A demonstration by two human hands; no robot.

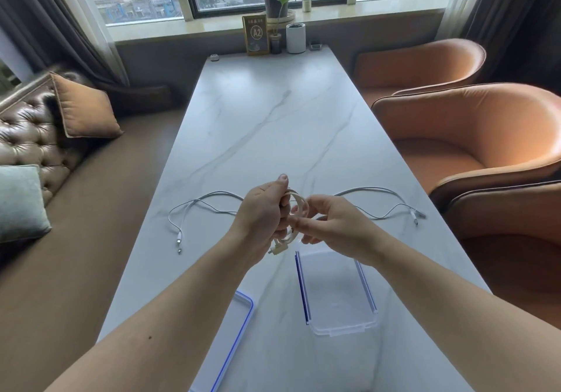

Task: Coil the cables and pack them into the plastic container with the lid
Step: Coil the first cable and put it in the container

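Observation:
My left hand [264,212] grips a cream cable coil [299,206] above the marble table [273,112], thumb pointing up. My right hand [331,218] pinches the same coil from the right side. A plug end hangs below the left hand. Two white cables [209,200] lie uncoiled across the table behind my hands, with plug ends at the left and at the right [416,212]. The clear plastic container [337,291] stands open just below my right hand. Its blue-rimmed lid [233,325] lies to the left near the table's front edge.
Orange armchairs [473,136] stand along the table's right side. A brown tufted sofa [36,130] with cushions runs along the left. At the far end stand a framed A2 sign [256,35], a white cylinder [295,38] and a small black item.

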